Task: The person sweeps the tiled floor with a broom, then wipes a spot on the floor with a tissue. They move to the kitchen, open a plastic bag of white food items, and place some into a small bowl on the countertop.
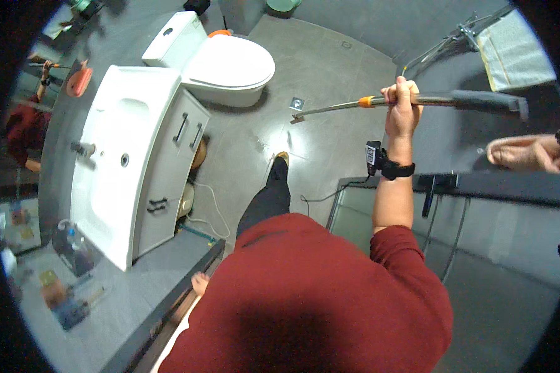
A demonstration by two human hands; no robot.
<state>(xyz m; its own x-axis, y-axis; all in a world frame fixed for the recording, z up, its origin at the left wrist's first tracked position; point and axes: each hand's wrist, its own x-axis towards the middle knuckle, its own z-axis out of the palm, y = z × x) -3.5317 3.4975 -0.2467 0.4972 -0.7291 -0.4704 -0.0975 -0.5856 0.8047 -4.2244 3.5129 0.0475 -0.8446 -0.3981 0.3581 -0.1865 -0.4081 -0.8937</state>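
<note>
In a grey-tiled bathroom, seen from above my own shoulders, I have my right hand [402,107] raised well out in front, forearm nearly straight up the picture, with a black strap and a small device at the wrist. Its fingers [397,93] are wrapped tight round a long metal pole [330,109], a fist closed on the shaft just right of an orange collar [367,101]. The pole lies almost level across the view: its thin end points left toward a small square floor drain [297,103], its thicker grey end [485,99] runs right toward the wall.

My left hand [200,283] hangs low by my hip, close to the dark edge of a ledge; only a bit of it shows past my red sleeve, and I cannot tell whether its fingers are open or curled.

I count one pole, one white toilet [230,65] with its lid down, one white washbasin [115,155] on a cabinet with two pairs of dark handles, and one pale towel [516,50] on a rack at upper right. A second towel or cloth [522,152], pinkish, lies on the dark rail at right. One leg in dark trousers [269,199] steps forward on the floor between cabinet and glass panel.
</note>
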